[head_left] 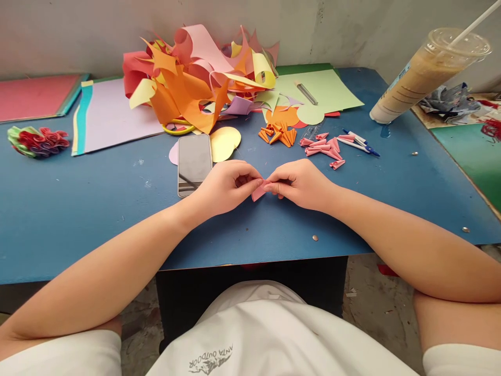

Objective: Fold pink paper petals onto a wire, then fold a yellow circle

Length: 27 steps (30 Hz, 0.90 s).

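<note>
The left hand (230, 187) and right hand (300, 183) are nearly meeting, just right of the smartphone (193, 161), each pinching the small piece of pink paper (258, 192) between thumb and curled fingers. Farther right of the smartphone, pointed orange paper cones (278, 133) and rolled pink paper cones (322, 148) are lying loosely; behind it, smooth paper scraps (188, 93) are curling in a heap.

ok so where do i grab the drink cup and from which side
Probably around the middle of the plastic cup, below the lid, with the right hand coming from the near side. It is tall and widens upward, so a wrapped grip should seat well; the straw rising from the lid makes coming from above awkward.
</note>
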Each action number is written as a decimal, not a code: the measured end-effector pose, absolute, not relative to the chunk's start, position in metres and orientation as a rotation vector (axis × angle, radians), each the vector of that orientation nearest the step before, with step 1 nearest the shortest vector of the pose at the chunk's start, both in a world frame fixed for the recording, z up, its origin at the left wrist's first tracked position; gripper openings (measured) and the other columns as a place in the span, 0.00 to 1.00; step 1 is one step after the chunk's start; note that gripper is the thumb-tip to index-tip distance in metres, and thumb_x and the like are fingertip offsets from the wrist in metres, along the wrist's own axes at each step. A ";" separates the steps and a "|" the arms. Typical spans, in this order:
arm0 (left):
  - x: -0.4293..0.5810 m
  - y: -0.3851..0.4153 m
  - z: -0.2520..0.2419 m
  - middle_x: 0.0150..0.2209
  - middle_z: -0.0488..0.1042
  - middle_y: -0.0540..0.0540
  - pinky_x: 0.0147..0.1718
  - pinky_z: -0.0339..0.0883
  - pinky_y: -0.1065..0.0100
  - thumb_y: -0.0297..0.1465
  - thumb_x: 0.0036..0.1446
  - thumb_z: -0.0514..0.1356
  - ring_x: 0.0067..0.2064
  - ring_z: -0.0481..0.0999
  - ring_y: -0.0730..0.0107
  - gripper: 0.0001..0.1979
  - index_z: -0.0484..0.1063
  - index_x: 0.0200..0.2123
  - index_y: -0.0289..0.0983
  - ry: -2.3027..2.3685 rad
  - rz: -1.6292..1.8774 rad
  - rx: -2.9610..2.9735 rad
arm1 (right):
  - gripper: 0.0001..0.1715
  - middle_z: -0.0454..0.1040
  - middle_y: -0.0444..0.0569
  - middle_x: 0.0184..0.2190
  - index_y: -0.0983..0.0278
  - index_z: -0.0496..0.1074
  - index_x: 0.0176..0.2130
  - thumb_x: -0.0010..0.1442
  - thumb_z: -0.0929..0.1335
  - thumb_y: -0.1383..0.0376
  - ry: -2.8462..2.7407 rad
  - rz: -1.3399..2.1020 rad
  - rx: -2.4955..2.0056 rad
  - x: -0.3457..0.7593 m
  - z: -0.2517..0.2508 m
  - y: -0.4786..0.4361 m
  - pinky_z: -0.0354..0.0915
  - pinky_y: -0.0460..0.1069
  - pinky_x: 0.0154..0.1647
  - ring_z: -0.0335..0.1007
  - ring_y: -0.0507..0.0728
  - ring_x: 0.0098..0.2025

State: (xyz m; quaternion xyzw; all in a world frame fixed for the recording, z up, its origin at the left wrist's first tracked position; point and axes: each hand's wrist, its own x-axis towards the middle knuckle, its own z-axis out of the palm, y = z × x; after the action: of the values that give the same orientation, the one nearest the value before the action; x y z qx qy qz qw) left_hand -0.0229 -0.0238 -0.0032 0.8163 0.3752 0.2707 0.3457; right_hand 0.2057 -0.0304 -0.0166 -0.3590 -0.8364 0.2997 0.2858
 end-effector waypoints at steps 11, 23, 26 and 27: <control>-0.022 -0.022 -0.003 0.26 0.75 0.48 0.27 0.66 0.71 0.34 0.64 0.63 0.27 0.71 0.74 0.11 0.82 0.31 0.36 0.925 0.713 2.150 | 0.12 0.80 0.47 0.25 0.64 0.81 0.33 0.68 0.72 0.62 -2.256 0.704 -0.963 0.207 -0.018 -0.031 0.63 0.49 0.35 0.70 0.54 0.28; -0.021 -0.024 -0.003 0.30 0.78 0.46 0.29 0.67 0.70 0.35 0.64 0.64 0.30 0.73 0.72 0.10 0.81 0.35 0.35 0.948 0.777 2.035 | 0.16 0.75 0.44 0.21 0.65 0.77 0.29 0.68 0.71 0.62 -2.066 0.815 -0.973 0.204 -0.011 -0.036 0.62 0.47 0.29 0.66 0.51 0.23; -0.020 -0.026 -0.004 0.31 0.80 0.45 0.31 0.70 0.68 0.38 0.64 0.65 0.31 0.77 0.68 0.12 0.79 0.35 0.34 0.990 0.781 1.889 | 0.16 0.74 0.43 0.21 0.65 0.78 0.30 0.67 0.72 0.59 -2.019 0.932 -1.031 0.204 -0.013 -0.034 0.61 0.47 0.26 0.64 0.50 0.22; -0.020 -0.026 -0.004 0.30 0.80 0.45 0.32 0.71 0.67 0.39 0.63 0.65 0.32 0.77 0.68 0.13 0.79 0.35 0.34 1.001 0.777 1.850 | 0.16 0.73 0.43 0.20 0.65 0.78 0.30 0.67 0.72 0.59 -2.028 0.966 -1.044 0.204 -0.014 -0.033 0.60 0.47 0.26 0.64 0.50 0.22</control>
State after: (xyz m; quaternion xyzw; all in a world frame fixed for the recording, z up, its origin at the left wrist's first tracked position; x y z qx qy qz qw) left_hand -0.0198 -0.0260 -0.0039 0.7431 0.4020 0.3119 0.4347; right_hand 0.2045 -0.0328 -0.0142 -0.3985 -0.7739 0.3687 0.3262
